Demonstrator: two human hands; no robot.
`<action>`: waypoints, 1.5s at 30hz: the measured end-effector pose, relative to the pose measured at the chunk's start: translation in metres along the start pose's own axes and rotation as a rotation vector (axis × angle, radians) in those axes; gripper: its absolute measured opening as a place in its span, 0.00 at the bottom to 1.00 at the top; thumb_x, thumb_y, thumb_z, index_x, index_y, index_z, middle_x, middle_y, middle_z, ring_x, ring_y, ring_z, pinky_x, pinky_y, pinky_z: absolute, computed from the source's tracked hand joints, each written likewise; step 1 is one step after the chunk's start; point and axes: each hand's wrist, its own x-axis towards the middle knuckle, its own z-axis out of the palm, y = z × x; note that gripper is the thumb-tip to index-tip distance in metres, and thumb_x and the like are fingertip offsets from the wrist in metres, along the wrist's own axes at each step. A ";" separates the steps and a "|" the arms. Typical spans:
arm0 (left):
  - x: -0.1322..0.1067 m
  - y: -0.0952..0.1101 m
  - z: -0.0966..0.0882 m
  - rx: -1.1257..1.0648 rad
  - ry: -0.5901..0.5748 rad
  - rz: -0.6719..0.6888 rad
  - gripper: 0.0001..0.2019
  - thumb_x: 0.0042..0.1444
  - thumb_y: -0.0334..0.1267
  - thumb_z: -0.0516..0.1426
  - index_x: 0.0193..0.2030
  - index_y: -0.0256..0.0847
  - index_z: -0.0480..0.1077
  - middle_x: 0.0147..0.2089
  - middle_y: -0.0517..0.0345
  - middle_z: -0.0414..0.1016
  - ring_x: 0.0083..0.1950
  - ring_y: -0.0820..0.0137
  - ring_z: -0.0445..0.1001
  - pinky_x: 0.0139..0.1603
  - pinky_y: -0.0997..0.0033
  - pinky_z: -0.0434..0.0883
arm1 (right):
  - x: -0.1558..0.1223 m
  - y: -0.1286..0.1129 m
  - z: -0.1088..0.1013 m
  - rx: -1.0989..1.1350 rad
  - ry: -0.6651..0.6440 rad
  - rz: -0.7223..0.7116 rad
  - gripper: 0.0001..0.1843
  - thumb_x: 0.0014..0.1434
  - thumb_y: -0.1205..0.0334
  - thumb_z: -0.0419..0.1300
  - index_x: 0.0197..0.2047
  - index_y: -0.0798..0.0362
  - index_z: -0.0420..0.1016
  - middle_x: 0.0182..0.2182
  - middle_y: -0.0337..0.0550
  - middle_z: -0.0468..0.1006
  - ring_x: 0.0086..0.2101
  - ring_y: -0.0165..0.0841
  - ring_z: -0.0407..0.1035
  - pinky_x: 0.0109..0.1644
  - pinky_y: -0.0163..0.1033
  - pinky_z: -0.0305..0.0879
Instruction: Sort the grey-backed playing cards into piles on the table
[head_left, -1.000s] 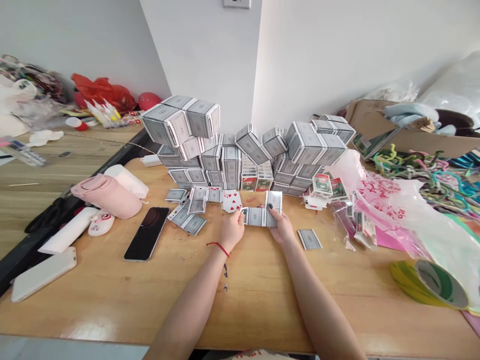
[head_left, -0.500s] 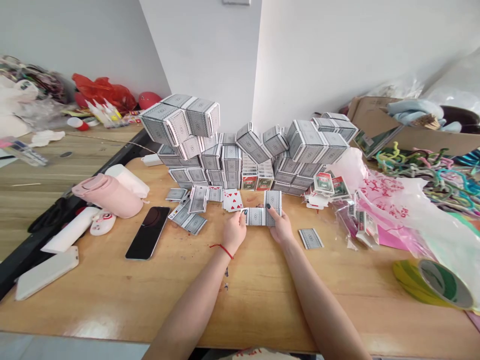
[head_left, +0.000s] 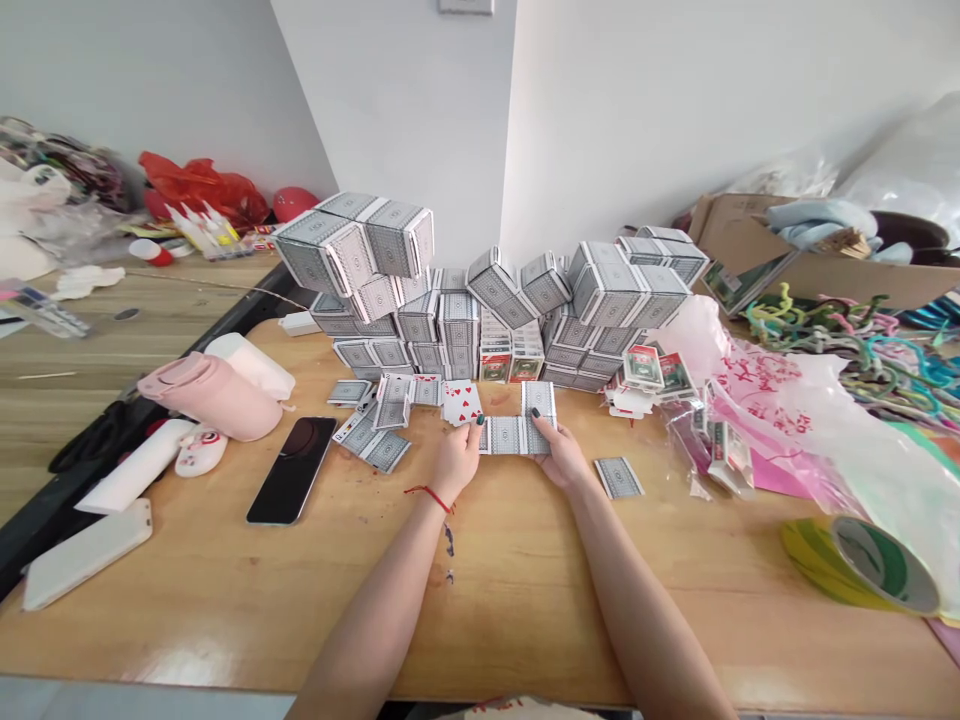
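Note:
Between my two hands, just above the table, is a joined piece of folded playing cards with grey patterned backs. My left hand pinches its left end, thumb on top. On the right end, where one card stands taller, my right hand grips with the thumb in front and fingers behind. Left of my hands lie loose cards, some folded, and a fanned face-up pile of hearts. A single folded card rests right of my right hand. Behind stand stacked blocks of folded cards.
Card boxes and plastic wrap lie right of the blocks. A phone, pink bottle and white case are at left. At right are a yellow-green tape roll, a plastic bag and pipe cleaners.
My left thumb has moved slightly left along the card piece, uncovering more of its left end. My right hand keeps its grip. The whole view has shifted a little.

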 end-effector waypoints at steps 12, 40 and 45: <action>0.001 0.000 0.002 0.115 0.023 0.033 0.22 0.59 0.46 0.39 0.19 0.39 0.58 0.18 0.58 0.63 0.20 0.74 0.60 0.23 0.74 0.52 | -0.004 0.001 0.002 -0.066 -0.010 0.004 0.15 0.47 0.60 0.62 0.39 0.58 0.71 0.32 0.46 0.78 0.30 0.35 0.73 0.24 0.37 0.75; 0.001 0.004 0.007 0.254 0.027 0.052 0.21 0.59 0.44 0.39 0.22 0.38 0.62 0.20 0.54 0.66 0.22 0.72 0.62 0.24 0.73 0.52 | -0.005 0.002 0.005 -0.083 0.023 0.003 0.16 0.47 0.59 0.62 0.40 0.58 0.71 0.35 0.47 0.78 0.33 0.38 0.73 0.27 0.39 0.75; 0.001 0.003 0.008 0.286 0.017 0.074 0.22 0.60 0.45 0.37 0.23 0.38 0.62 0.21 0.54 0.67 0.22 0.71 0.62 0.24 0.73 0.51 | -0.004 0.003 0.005 -0.074 0.030 -0.012 0.17 0.47 0.59 0.62 0.40 0.58 0.70 0.35 0.47 0.78 0.34 0.37 0.73 0.28 0.40 0.75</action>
